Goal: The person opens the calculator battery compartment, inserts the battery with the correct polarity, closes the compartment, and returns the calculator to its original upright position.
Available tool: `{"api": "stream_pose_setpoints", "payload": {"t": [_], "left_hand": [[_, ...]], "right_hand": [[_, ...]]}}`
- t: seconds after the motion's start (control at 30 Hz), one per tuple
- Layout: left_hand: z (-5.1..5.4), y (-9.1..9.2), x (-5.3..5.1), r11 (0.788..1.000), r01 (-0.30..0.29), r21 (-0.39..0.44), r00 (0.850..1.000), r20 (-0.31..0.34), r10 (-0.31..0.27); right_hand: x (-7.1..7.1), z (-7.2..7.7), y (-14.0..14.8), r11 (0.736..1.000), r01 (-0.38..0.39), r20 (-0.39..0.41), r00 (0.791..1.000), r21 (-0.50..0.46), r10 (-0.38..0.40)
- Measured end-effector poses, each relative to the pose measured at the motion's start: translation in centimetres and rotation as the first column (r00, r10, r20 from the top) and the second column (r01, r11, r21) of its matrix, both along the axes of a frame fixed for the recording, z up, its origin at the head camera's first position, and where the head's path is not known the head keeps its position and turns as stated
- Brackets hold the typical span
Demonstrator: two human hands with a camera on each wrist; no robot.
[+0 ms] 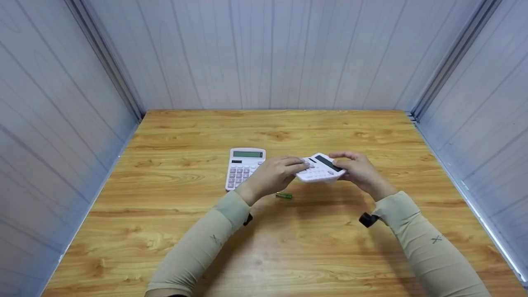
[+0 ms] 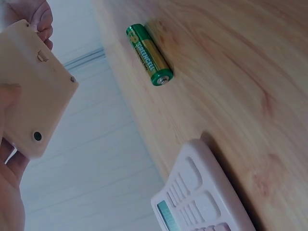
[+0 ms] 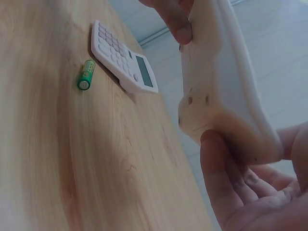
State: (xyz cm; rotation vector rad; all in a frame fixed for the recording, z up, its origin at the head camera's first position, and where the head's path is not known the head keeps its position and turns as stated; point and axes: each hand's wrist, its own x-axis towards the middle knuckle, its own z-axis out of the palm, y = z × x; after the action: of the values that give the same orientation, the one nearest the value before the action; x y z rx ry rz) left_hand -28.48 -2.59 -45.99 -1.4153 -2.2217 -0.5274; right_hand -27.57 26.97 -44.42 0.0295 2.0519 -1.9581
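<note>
A pale pink calculator (image 1: 317,175) is held tilted above the table between both hands. My left hand (image 1: 274,173) grips its near left end, with fingers over the keys and the thumb on the underside. My right hand (image 1: 365,175) holds the opposite end beside the dark display. In the left wrist view, the calculator's underside (image 2: 38,86) shows a small latch-like notch and a round dark foot. A green-and-gold AA battery (image 2: 148,54) lies on the table below the hands.
A second pale pink calculator (image 1: 237,169) lies face up on the wooden table (image 1: 185,128), left of the held one and partly hidden by my left hand. Pale panelled walls (image 1: 255,53) enclose the table at the back and sides.
</note>
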Motion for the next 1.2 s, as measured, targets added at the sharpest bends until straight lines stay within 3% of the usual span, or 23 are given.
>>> {"api": "stream_pose_setpoints", "payload": {"t": [0.17, 0.27, 0.33, 0.43, 0.5, 0.6, 0.77, 0.9, 1.03, 1.2], "left_hand": [[0.5, -0.8, 0.2, 0.999, 0.003, 0.040, 0.998, 0.064, -0.006], [1.0, -1.1, 0.3, 0.998, 0.004, 0.069, 0.991, 0.132, -0.013], [1.3, -1.3, 0.3, 0.995, 0.000, 0.098, 0.981, 0.196, -0.019], [1.6, -1.5, 0.2, 0.987, -0.010, 0.159, 0.950, 0.311, -0.040], [1.7, -1.7, 0.1, 0.978, -0.022, 0.206, 0.923, 0.380, -0.059], [1.8, -1.9, 0.0, 0.960, -0.036, 0.277, 0.871, 0.480, -0.106], [1.7, -2.2, -0.4, 0.923, -0.073, 0.378, 0.761, 0.620, -0.193], [1.5, -2.4, -0.7, 0.897, -0.113, 0.427, 0.682, 0.690, -0.243], [1.4, -2.6, -0.8, 0.878, -0.161, 0.451, 0.619, 0.739, -0.266], [1.3, -2.6, -0.8, 0.863, -0.210, 0.460, 0.564, 0.778, -0.277]], "right_hand": [[0.0, 0.3, -0.1, 0.994, -0.017, -0.007, 1.000, -0.112, 0.016], [0.2, 0.4, 0.0, 0.976, -0.038, -0.024, 0.999, -0.213, 0.033], [0.4, 0.5, 0.2, 0.959, -0.062, -0.047, 0.998, -0.277, 0.051], [0.5, 0.5, 0.3, 0.930, -0.118, -0.094, 0.991, -0.349, 0.091], [0.4, 0.5, 0.4, 0.917, -0.152, -0.127, 0.986, -0.369, 0.112], [0.4, 0.5, 0.2, 0.914, -0.189, -0.180, 0.975, -0.360, 0.131], [0.6, 0.8, -0.4, 0.940, -0.190, -0.250, 0.961, -0.284, 0.119], [0.6, 0.9, -0.9, 0.965, -0.137, -0.248, 0.966, -0.224, 0.080], [0.5, 0.7, -1.3, 0.984, -0.072, -0.232, 0.972, -0.162, 0.033], [0.5, 0.4, -1.7, 0.995, -0.018, -0.218, 0.976, -0.102, -0.005]]}}
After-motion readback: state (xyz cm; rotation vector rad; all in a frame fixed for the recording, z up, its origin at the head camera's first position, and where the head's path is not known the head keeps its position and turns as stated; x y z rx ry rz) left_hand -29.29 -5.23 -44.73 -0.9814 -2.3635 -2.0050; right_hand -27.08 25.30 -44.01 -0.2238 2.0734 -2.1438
